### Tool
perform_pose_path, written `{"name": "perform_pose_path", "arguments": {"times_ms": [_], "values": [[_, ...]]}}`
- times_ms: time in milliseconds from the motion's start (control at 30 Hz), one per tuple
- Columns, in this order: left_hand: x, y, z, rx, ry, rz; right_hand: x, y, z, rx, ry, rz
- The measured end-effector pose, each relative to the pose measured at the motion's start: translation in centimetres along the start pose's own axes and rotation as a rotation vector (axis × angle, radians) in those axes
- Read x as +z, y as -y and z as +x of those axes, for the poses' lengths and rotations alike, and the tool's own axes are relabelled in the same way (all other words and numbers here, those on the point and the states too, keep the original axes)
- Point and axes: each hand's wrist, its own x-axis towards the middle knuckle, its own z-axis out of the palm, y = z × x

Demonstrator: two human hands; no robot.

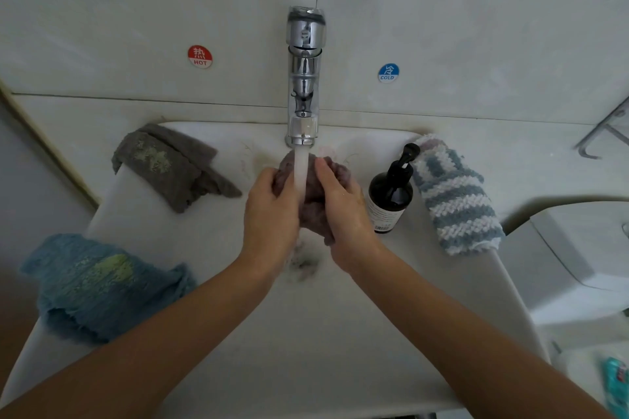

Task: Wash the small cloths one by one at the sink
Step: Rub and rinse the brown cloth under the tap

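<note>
I see both hands over the sink (211, 241), under the running tap (304, 78). My left hand (270, 214) and right hand (343, 211) curl their fingers round a bunched purple cloth (315, 201), squeezing it between them in the stream of water (301, 173). A grey cloth (173, 167) and a blue cloth (98, 286) hang over the sink's left rim; a striped cloth (456, 197) lies on the right rim, beside a dark pump bottle (391, 194)

Soap bottle (390, 194) crowds right rim; front basin (306, 333) seemingly open.
</note>
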Motion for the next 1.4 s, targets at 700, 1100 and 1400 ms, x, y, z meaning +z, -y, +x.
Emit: {"name": "perform_pose_path", "arguments": {"times_ms": [700, 1100, 1400], "values": [[0.2, -0.2, 0.4, -0.050, -0.106, 0.062, 1.1, -0.9, -0.5, 0.008, -0.016, -0.100], [-1.0, -0.3, 0.8, 0.104, -0.067, 0.032, 1.1, -2.3, -0.8, -0.490, 0.092, -0.416], [0.1, 0.5, -0.7, 0.124, 0.055, 0.081, 0.4, -1.6, 0.2, -0.327, -0.093, -0.358]]}}
